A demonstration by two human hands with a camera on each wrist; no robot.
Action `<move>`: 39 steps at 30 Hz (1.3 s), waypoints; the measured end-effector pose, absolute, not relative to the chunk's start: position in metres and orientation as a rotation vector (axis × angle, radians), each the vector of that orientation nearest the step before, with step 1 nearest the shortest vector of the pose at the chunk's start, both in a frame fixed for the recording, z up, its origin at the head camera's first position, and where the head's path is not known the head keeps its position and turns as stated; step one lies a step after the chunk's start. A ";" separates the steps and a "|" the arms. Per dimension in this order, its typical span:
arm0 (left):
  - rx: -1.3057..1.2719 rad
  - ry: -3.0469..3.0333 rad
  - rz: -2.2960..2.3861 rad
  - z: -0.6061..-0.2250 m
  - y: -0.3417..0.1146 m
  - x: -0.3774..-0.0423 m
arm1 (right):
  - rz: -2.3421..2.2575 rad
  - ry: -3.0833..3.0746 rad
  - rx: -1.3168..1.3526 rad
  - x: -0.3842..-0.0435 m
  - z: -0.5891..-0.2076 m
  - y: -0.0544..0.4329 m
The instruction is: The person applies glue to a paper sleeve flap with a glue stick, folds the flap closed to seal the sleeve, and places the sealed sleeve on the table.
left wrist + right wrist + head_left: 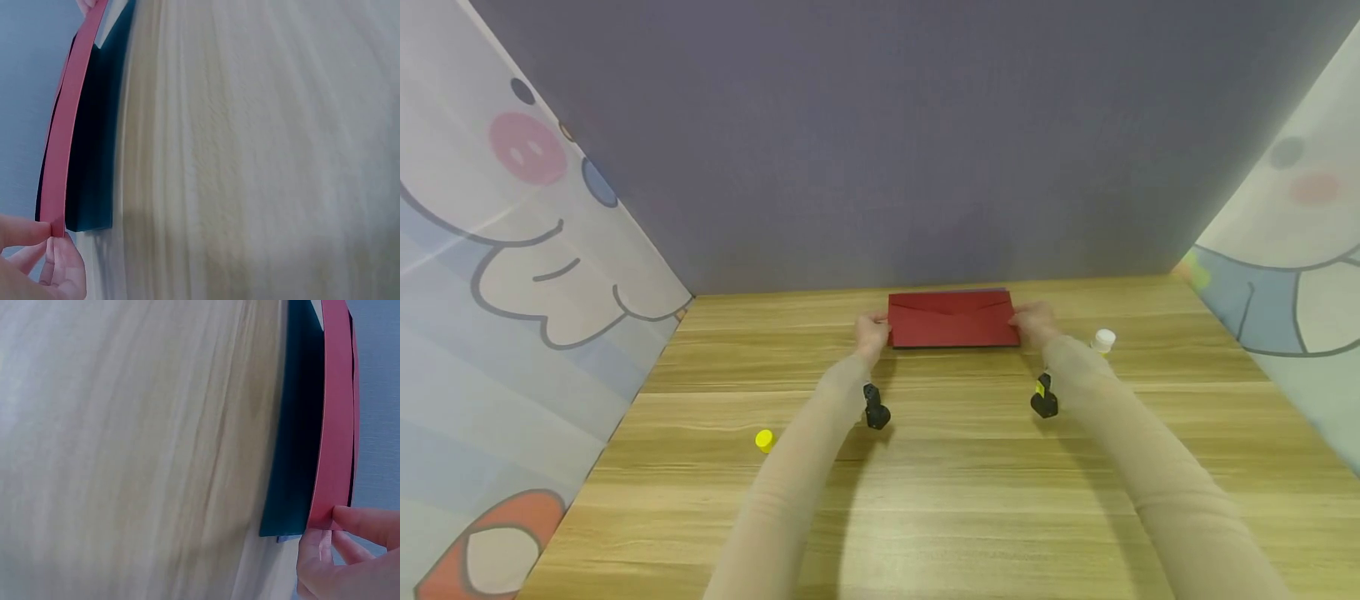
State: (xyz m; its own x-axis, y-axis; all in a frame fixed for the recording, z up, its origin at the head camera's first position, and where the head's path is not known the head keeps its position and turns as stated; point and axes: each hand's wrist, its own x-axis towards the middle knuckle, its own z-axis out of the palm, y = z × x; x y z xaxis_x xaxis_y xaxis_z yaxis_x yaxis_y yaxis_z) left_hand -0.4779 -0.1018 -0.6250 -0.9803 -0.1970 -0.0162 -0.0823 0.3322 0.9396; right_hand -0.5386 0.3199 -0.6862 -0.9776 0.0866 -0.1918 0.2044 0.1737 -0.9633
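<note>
A red envelope (955, 321) with its flap side up is held between both hands at the far side of the table. My left hand (871, 332) pinches its left end, thumb on top and fingers beneath, as the left wrist view shows. At the opposite end my right hand (1036, 323) pinches it the same way. Under the red envelope lies a dark green envelope (297, 456), with a gap between the two along the near edge. A bluish corner (285, 538) peeks out below the green one in the right wrist view.
A white-capped bottle (1103, 340) stands right of my right forearm, partly hidden by the sleeve. A small yellow cap-like object (765, 441) sits left of my left forearm. Behind the wooden table (955, 500) rises a grey panel (880, 150), with printed curtains at both sides.
</note>
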 end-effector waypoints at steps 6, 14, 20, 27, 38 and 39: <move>0.258 -2.528 -1.661 -0.686 -0.114 -0.525 | -1.717 2.479 0.346 -0.524 -0.664 0.306; 0.255 -2.655 -1.404 -0.695 -0.113 -0.523 | -1.481 2.705 0.172 -0.447 -0.575 0.270; 0.231 -2.720 -1.274 -0.672 -0.104 -0.500 | -1.279 2.821 0.162 -0.454 -0.591 0.273; 0.172 -2.741 -1.176 -0.674 -0.102 -0.499 | -1.101 2.936 0.070 -0.435 -0.573 0.265; 0.063 -2.776 -1.049 -0.595 -0.086 -0.431 | -0.990 2.960 0.020 -0.437 -0.577 0.264; 0.057 -2.768 -1.034 -0.587 -0.084 -0.425 | -0.985 2.986 0.009 -0.438 -0.578 0.265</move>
State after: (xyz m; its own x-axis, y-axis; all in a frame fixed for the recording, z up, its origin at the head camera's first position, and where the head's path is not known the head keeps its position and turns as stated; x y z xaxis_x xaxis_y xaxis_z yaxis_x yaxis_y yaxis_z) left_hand -0.4249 -0.0844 -0.5873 -0.9820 -0.1007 0.1599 0.0288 0.7565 0.6534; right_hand -0.4375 0.2650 -0.5778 -1.0000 0.0066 0.0009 0.0048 0.8038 -0.5949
